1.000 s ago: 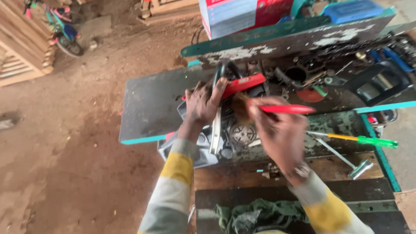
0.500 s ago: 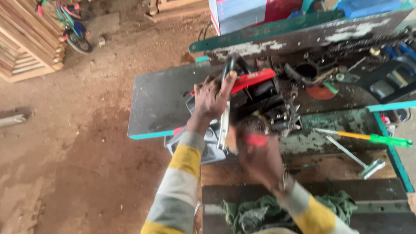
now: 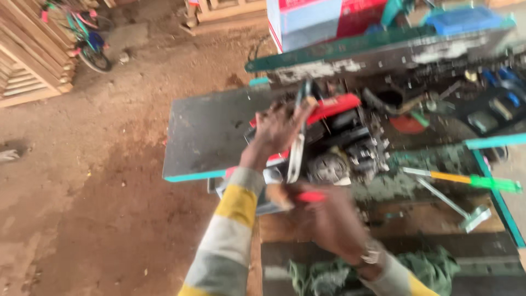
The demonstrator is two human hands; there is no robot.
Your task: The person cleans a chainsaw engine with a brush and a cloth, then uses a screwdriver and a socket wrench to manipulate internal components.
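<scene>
A red and black engine-driven machine [image 3: 345, 140] lies on a workbench, partly taken apart. My left hand [image 3: 276, 131] grips its curved metal handle bar [image 3: 298, 145] at the machine's left side. My right hand [image 3: 329, 219] is lower, near the bench's front, closed around a red-handled tool [image 3: 307, 196] that points left. The frame is blurred, so the tool's tip is unclear. Both sleeves are striped yellow and grey.
A dark metal plate [image 3: 211, 131] with a teal edge extends left of the machine. A green and yellow screwdriver [image 3: 471, 180] and a T-shaped wrench [image 3: 455, 205] lie to the right. Green cloth [image 3: 433, 263] lies near me. Stacked timber [image 3: 27, 60], a small bicycle [image 3: 87, 35] and dirt floor are at left.
My right hand has drawn back from the machine toward me with the red-handled tool. My left hand has kept its hold on the handle bar. The view has shifted.
</scene>
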